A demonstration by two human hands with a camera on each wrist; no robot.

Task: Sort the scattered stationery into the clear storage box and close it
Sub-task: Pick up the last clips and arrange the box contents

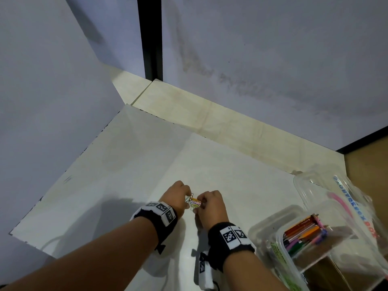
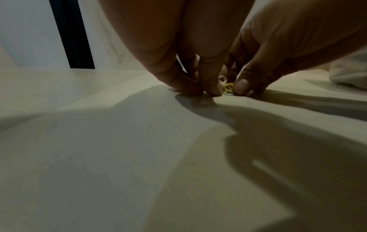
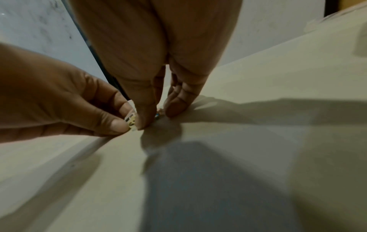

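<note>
Both hands met over a small heap of coloured clips (image 1: 194, 203) on the white table (image 1: 130, 164). The left hand (image 1: 176, 197) and the right hand (image 1: 211, 206) each curled their fingertips round the heap, pinching it from either side; what exactly the pieces were stayed blurred. The open clear box (image 1: 315, 244), holding pencils (image 1: 304, 234), stood well to the right.

Bare forearms; black wristbands (image 1: 159, 219) carrying white blocks printed with black square markers.
</note>
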